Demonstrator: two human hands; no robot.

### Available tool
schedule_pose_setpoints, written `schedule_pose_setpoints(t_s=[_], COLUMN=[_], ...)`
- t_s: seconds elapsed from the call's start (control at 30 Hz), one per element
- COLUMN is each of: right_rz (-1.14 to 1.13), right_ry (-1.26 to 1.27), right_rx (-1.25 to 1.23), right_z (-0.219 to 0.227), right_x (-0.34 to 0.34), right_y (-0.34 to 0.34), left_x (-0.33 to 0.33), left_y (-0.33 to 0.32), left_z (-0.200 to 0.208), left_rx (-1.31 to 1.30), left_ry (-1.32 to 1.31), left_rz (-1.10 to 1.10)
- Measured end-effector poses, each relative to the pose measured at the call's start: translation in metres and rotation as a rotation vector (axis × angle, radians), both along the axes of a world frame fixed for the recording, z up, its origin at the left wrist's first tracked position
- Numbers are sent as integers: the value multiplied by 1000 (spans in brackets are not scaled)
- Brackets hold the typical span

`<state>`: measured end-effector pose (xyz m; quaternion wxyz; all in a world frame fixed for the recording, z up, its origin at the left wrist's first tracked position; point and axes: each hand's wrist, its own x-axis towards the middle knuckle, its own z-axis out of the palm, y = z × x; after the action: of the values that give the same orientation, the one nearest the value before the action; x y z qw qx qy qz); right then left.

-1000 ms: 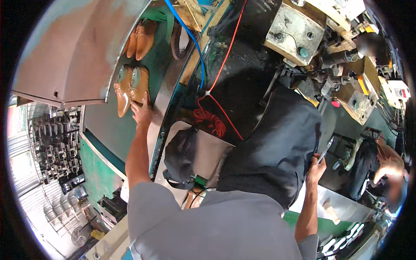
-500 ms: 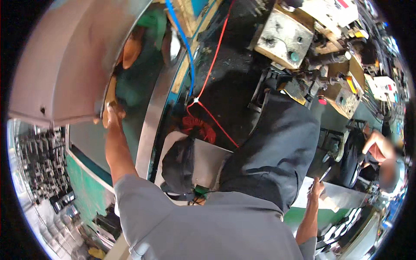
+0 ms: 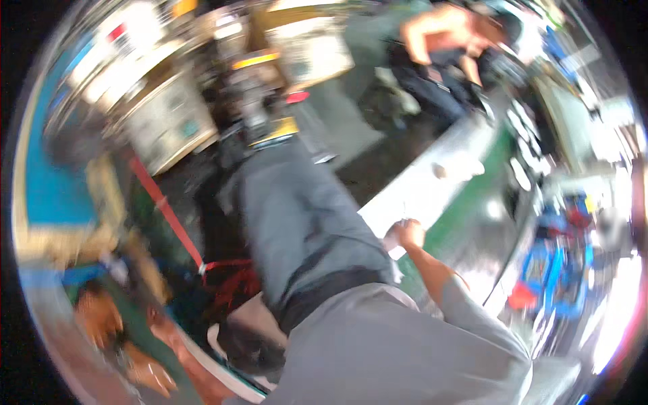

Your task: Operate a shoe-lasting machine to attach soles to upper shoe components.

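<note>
Grey-white metal forms the long bench edge [image 3: 432,192], and the right hand [image 3: 406,234] rests against it, fingers curled; motion blur hides whether it grips anything. Far from that bench, at lower left, the left hand [image 3: 154,378] touches a brown shoe [image 3: 101,318]; its grip cannot be told.

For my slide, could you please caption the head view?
Blurred workshop view: the person's right hand rests on a white sheet at a green-edged bench, left hand low beside brown shoes.

Blurred view — right hand [image 3: 405,234] rests on a white ledge [image 3: 432,192]; left hand [image 3: 156,379] near brown shoes [image 3: 98,317].
</note>
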<state>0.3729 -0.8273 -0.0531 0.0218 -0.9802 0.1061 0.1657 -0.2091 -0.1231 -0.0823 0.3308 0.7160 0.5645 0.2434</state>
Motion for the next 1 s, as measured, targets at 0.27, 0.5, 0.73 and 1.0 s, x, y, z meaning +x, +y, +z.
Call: schedule_pose_setpoints(t_s=[0.27,0.5,0.73,1.0], right_rz=[-223,27,301,514], right_ry=[-40,-405,-299,-162], right_rx=[532,424,791,990], right_z=[17,14,65,97], right_x=[-12,-23,52,74], right_y=[7,-56,84,201], left_x=[399,389,139,98], left_y=[-181,-125,57,155], left_z=[150,106,61,25], left_rx=[139,325,441,-253], left_ry=[-50,-98,522,-167], left_rz=[-673,-653,233,712])
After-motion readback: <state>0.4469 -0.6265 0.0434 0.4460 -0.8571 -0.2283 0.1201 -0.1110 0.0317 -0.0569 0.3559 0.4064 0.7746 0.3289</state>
